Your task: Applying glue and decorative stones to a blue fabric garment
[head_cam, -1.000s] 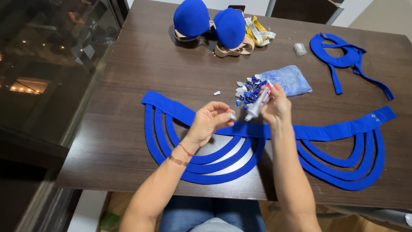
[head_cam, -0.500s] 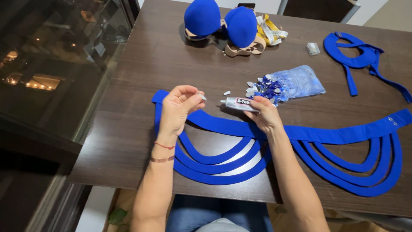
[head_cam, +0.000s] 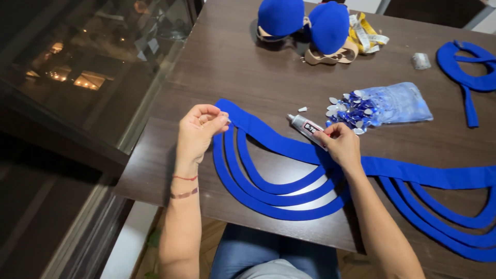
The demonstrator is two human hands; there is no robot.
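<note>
Right now the small glue tube with a white nozzle and dark label (head_cam: 306, 125) lies in the grip of the right hand (head_cam: 341, 146), fingers clamped round its lower end, nozzle pointing left just above the wide band of the royal-blue fabric piece with looping strips (head_cam: 279, 199). The left hand (head_cam: 199, 132) has its fingertips pinched together on something tiny and pale at the band's left end (too small to tell what). No stones show on the blue band, so the gluing looks barely begun. The fabric seems matte and soft, flat on the dark wood-grain table (head_cam: 232, 67). Just beyond the tube, faceted silver and blue gems spill from a clear plastic bag (head_cam: 392, 103). Farther off sit two blue padded cups (head_cam: 305, 20).
</note>
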